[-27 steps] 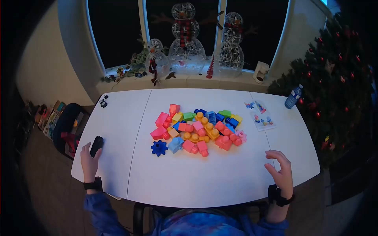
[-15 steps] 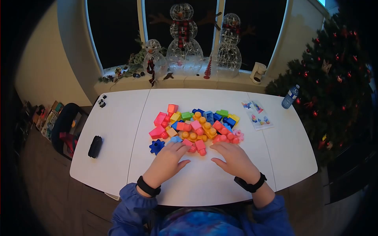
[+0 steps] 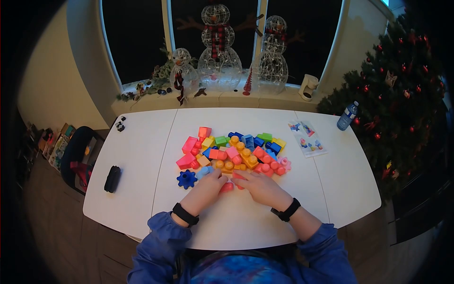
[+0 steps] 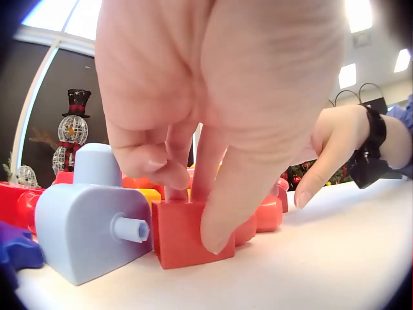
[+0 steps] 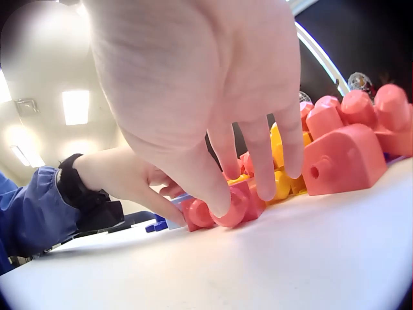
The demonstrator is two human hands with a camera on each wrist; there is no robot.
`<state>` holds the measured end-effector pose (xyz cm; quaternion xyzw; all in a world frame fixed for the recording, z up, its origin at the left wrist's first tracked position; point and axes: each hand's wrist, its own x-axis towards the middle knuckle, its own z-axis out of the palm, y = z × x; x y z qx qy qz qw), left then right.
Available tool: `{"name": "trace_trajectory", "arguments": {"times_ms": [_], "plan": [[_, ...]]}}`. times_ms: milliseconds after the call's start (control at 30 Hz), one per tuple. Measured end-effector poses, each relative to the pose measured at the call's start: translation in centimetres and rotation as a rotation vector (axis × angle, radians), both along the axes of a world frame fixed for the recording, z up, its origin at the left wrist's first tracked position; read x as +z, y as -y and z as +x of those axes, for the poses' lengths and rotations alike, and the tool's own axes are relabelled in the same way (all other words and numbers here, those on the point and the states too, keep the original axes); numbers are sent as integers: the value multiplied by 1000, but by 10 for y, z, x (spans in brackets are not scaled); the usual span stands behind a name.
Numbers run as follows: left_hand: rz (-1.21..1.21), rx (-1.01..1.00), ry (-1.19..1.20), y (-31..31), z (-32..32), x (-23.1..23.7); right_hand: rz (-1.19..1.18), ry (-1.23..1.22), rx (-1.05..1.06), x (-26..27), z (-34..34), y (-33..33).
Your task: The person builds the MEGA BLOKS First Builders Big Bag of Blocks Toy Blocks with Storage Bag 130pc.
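Observation:
My left hand (image 3: 203, 193) is at the near edge of a pile of toy building blocks. In the left wrist view its thumb lies on the near face of a red block (image 4: 182, 242), with fingers behind, pinching it. A light blue block (image 4: 90, 223) with a small peg stands beside that hand. My right hand (image 3: 266, 189) is close by on the right. In the right wrist view its thumb touches the round stud of a coral block (image 5: 253, 205), and its fingers come down on the far side. Both blocks sit on the white table (image 3: 246, 222).
Several pink, yellow, orange, green and blue blocks lie just behind the hands, with a dark blue gear (image 3: 186, 179) to their left. Further out are a black case (image 3: 112, 179), a picture sheet (image 3: 308, 142) and a water bottle (image 3: 347, 116).
Both hands came in from the table's two sides to the front of the pile, then closer together. They now grip two of the front reddish blocks.

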<state>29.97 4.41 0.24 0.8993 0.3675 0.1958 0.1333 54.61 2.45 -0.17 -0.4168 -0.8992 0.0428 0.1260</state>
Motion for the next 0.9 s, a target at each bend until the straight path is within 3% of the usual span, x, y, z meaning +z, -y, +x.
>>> {"name": "trace_trajectory", "arguments": {"times_ms": [133, 300, 400, 500, 833, 900], "plan": [[-361, 16, 226, 29, -13, 23, -22, -28, -13, 6, 1, 0], [-332, -24, 257, 32, -21, -1, -50, 74, -24, 4, 1, -1], [-323, -45, 258, 32, -21, -2, -171, -13, -79, 27, 3, 8], [-323, -46, 248, 31, -21, -2, -310, -328, -77, 32, 6, 20], [-350, -27, 263, 34, -16, -2, -350, -126, -68, 19, -10, 29], [-210, -77, 293, 32, -13, -2, -321, -130, -10, 24, -6, 30]]}}
